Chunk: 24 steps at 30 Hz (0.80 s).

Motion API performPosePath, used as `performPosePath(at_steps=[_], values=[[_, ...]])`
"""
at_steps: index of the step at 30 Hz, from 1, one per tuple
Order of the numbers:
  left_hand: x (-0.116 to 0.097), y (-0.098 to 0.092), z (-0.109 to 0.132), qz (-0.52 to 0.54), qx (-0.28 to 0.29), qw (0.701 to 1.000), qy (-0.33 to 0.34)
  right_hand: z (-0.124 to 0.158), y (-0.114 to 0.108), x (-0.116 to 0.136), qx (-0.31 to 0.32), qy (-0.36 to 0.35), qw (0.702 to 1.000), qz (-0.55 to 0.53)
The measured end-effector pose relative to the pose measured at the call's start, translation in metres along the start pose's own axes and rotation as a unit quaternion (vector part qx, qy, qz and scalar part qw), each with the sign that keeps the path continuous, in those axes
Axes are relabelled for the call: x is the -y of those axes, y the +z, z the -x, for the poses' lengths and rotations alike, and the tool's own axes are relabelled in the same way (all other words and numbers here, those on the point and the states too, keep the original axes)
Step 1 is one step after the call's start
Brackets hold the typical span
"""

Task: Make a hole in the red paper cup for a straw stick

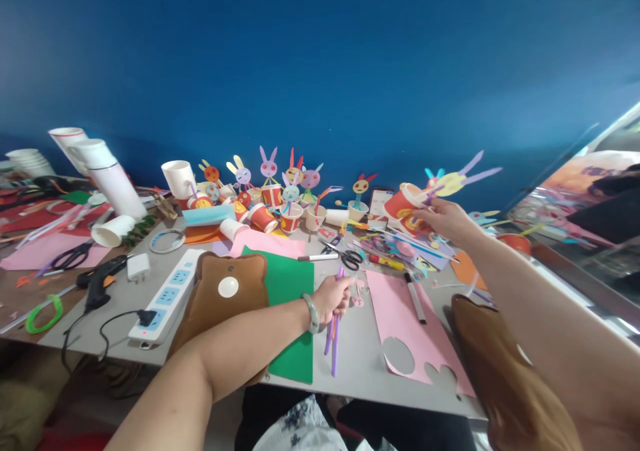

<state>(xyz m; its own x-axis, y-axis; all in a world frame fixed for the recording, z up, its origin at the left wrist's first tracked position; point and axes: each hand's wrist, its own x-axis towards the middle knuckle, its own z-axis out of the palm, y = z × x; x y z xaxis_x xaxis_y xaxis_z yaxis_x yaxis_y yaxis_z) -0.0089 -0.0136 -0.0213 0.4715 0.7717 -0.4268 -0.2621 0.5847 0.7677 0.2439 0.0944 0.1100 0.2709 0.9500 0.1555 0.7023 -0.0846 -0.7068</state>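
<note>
Holding the cup [400, 203] far right, the right hand [450, 221] is clamped on its base; a careless swing could topple the cup row [280, 216] at far centre. The left hand [333, 297], closed on straws [334, 337] near centre, may let them slip.

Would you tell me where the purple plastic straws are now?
Head view, centre: the purple plastic straws hang from the left hand, between the green paper sheet and the pink paper sheet.

A deep blue wall [320, 71] stands behind the grey tabletop [356, 365]. The near green sheet [293, 284] and pink sheet [400, 317] are plain, and the brown pouch [210, 304] bears a white dot. The paper cup [400, 203] is red, white inside. The straws [334, 351] are purple, and the power strip [167, 297] is white with pale blue sockets.
</note>
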Motion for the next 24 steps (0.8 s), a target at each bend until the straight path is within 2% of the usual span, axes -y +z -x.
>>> performPosePath(at_steps=[4,6,8,10,13,15,19,21,22,24], values=[[0.001,0.000,0.000,0.003,-0.001,1.000,0.001,0.009,-0.018,-0.010,-0.038,0.002,0.998,-0.049],[0.001,0.000,0.000,0.006,-0.001,1.000,0.003,0.012,-0.026,-0.015,-0.027,0.005,0.997,-0.072],[0.002,0.000,0.000,0.009,-0.002,1.000,0.005,0.016,-0.034,-0.020,0.039,0.014,0.996,-0.085],[0.002,-0.001,0.000,0.013,-0.005,1.000,0.006,0.022,-0.042,-0.024,0.160,0.025,0.984,-0.068],[0.002,-0.001,0.001,0.022,-0.013,1.000,0.006,0.035,-0.047,-0.027,0.342,0.049,0.938,-0.009],[0.002,0.000,0.001,0.029,-0.022,0.999,0.007,0.047,-0.042,-0.023,0.413,0.051,0.909,0.015],[0.003,0.002,0.001,0.043,-0.040,0.998,0.016,0.070,-0.016,-0.008,0.510,-0.004,0.860,0.023],[0.004,0.003,0.001,0.050,-0.050,0.997,0.025,0.074,-0.004,-0.002,0.539,-0.024,0.842,0.012],[0.004,0.003,0.001,0.053,-0.055,0.997,0.030,0.074,0.001,0.000,0.539,-0.020,0.842,0.009],[0.005,0.003,0.001,0.058,-0.063,0.996,0.039,0.067,0.005,-0.001,0.506,0.014,0.862,0.013]])
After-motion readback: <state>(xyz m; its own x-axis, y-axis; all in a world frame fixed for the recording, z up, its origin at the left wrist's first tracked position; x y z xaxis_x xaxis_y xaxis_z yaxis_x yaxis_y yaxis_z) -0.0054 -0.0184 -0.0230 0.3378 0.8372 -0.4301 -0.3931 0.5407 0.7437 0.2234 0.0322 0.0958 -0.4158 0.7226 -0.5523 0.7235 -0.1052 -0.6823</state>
